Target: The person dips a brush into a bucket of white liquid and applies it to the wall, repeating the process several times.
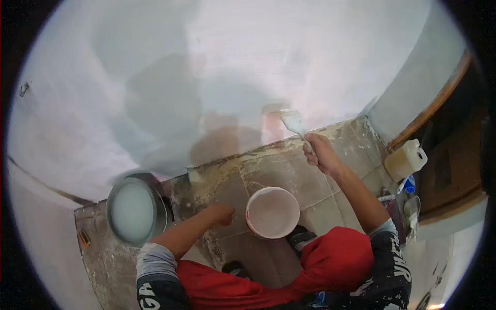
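My right hand (323,153) is wrapped round the handle of a paintbrush (294,123). The brush is coated in pale paint, and its wide head overlaps the lower wall (341,67) beside a pinkish patch. My left hand (222,214) is closed in a fist with nothing visible in it, just left of a small white bucket (249,223). That bucket stands on the floor in front of me, and its inside is coated pale. Farther left, a larger dark bucket (110,206) holds pale bluish liquid.
Stained floor tiles (323,188) run along the wall's base. To the right stand a yellowish jug (404,161) and a blue-and-white container (408,184), near a wooden door (449,181). A small orange-and-dark object (84,238) lies at far left. My feet are close to the white bucket.
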The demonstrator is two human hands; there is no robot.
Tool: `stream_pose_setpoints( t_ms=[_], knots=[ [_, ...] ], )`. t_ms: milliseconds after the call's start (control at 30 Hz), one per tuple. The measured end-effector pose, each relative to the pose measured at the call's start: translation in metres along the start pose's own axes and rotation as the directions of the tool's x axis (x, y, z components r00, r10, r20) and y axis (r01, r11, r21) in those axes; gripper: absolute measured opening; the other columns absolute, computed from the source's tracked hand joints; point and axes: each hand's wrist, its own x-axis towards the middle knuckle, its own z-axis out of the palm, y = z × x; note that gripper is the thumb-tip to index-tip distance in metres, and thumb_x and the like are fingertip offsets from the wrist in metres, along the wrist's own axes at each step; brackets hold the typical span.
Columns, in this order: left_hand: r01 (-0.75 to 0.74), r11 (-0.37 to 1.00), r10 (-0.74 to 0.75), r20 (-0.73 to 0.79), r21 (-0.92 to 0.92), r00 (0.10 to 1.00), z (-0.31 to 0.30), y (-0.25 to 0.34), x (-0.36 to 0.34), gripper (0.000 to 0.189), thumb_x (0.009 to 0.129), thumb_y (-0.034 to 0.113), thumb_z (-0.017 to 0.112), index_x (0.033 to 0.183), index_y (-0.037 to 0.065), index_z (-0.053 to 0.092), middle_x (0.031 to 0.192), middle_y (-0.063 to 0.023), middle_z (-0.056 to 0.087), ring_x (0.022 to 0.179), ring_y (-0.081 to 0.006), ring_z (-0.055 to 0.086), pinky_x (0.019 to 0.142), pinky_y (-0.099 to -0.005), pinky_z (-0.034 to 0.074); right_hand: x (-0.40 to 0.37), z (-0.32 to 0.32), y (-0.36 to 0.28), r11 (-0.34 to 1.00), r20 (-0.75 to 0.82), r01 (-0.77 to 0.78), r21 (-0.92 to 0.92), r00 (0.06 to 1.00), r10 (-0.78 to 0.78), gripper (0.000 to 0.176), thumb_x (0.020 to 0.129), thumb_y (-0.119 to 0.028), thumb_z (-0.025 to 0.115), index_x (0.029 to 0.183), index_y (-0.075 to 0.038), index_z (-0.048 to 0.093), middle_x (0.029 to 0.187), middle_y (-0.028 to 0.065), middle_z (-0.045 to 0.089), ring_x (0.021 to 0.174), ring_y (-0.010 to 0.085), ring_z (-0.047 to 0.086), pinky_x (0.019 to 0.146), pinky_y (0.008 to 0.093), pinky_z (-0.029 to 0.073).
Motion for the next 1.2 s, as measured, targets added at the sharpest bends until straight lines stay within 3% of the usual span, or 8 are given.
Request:
stream_pose_setpoints(
  t_ms=[167,300,500,633,700,833,1033,1200],
  knots=[
    [-0.029,0.999,0.027,-0.082,-0.022,0.996,0.022,-0.023,0.028,0.029,0.079,0.021,0.058,0.097,0.000,0.067,0.102,-0.0186,0.068,0.093,-0.0343,0.066,0.078,-0.0445,0.052,0.038,0.001,-0.032,0.993,-0.091,0.001,-0.120,0.996,-0.012,0.023,0.096,-0.025,0.046,0.093,-0.004,0.056,0.063,-0.0001,0.047,0.044,0.0087,0.035,0.038,0.0245,0.026],
    [0.006,0.999,-0.003,0.059,-0.042,0.998,0.023,-0.027,0.016,0.032,0.081,0.027,0.059,0.098,0.002,0.068,0.102,-0.0181,0.068,0.096,-0.0326,0.065,0.081,-0.0436,0.052,0.045,0.016,-0.108,0.956,-0.135,0.044,-0.289,0.987,-0.086,0.026,0.097,-0.026,0.044,0.095,-0.004,0.057,0.066,-0.0008,0.048,0.044,0.0081,0.034,0.037,0.0233,0.026],
    [0.080,0.994,-0.067,0.169,-0.075,0.983,-0.001,-0.028,-0.015,0.040,0.083,0.035,0.056,0.103,0.001,0.067,0.102,-0.0180,0.068,0.095,-0.0338,0.065,0.082,-0.0449,0.050,0.017,0.037,-0.223,0.905,0.124,0.281,-0.319,0.959,-0.253,0.022,0.096,-0.021,0.043,0.098,-0.002,0.055,0.065,-0.0015,0.045,0.043,0.0065,0.032,0.037,0.0211,0.024],
    [0.021,0.974,-0.022,-0.002,-0.225,1.000,0.027,-0.050,-0.010,0.046,0.086,0.039,0.052,0.104,-0.001,0.066,0.102,-0.0210,0.067,0.096,-0.0356,0.064,0.083,-0.0457,0.050,0.020,0.035,-0.180,0.729,0.025,0.454,-0.512,0.856,-0.516,0.023,0.096,-0.021,0.045,0.096,-0.002,0.058,0.067,0.0009,0.048,0.044,0.0069,0.035,0.037,0.0222,0.026],
    [0.032,0.985,-0.025,0.044,-0.170,0.999,0.022,-0.045,-0.032,0.044,0.087,0.038,0.051,0.101,-0.001,0.067,0.099,-0.0217,0.067,0.094,-0.0361,0.064,0.083,-0.0462,0.049,0.054,0.007,-0.115,0.818,-0.004,0.429,-0.382,0.885,-0.466,0.025,0.095,-0.023,0.047,0.095,-0.002,0.060,0.066,0.0024,0.050,0.044,0.0077,0.037,0.037,0.0240,0.027],
    [0.097,0.974,-0.079,0.098,-0.205,0.992,0.064,-0.061,-0.041,0.042,0.088,0.036,0.049,0.094,0.000,0.070,0.093,-0.0217,0.068,0.090,-0.0371,0.065,0.084,-0.0466,0.049,0.097,-0.023,0.000,0.967,-0.113,0.063,-0.248,0.989,-0.094,0.020,0.095,-0.022,0.050,0.087,-0.005,0.057,0.060,-0.0015,0.044,0.042,0.0072,0.033,0.036,0.0246,0.024],
    [0.171,0.977,-0.143,0.206,-0.127,0.968,0.086,-0.073,-0.045,0.043,0.088,0.036,0.047,0.091,0.000,0.071,0.093,-0.0218,0.068,0.090,-0.0379,0.065,0.086,-0.0464,0.048,0.093,-0.038,0.004,0.957,-0.113,-0.247,-0.149,0.966,0.232,0.020,0.094,-0.023,0.051,0.086,-0.005,0.056,0.059,-0.0016,0.044,0.041,0.0088,0.034,0.035,0.0256,0.025],
    [0.106,0.987,-0.078,0.215,-0.120,0.973,0.038,-0.043,-0.054,0.043,0.089,0.035,0.046,0.094,-0.001,0.069,0.094,-0.0221,0.068,0.092,-0.0387,0.064,0.085,-0.0469,0.048,0.086,-0.018,-0.110,0.840,-0.099,0.134,-0.526,0.971,-0.217,0.021,0.095,-0.018,0.050,0.095,0.000,0.060,0.060,-0.0019,0.045,0.044,0.0066,0.036,0.036,0.0222,0.027]
  ],
)
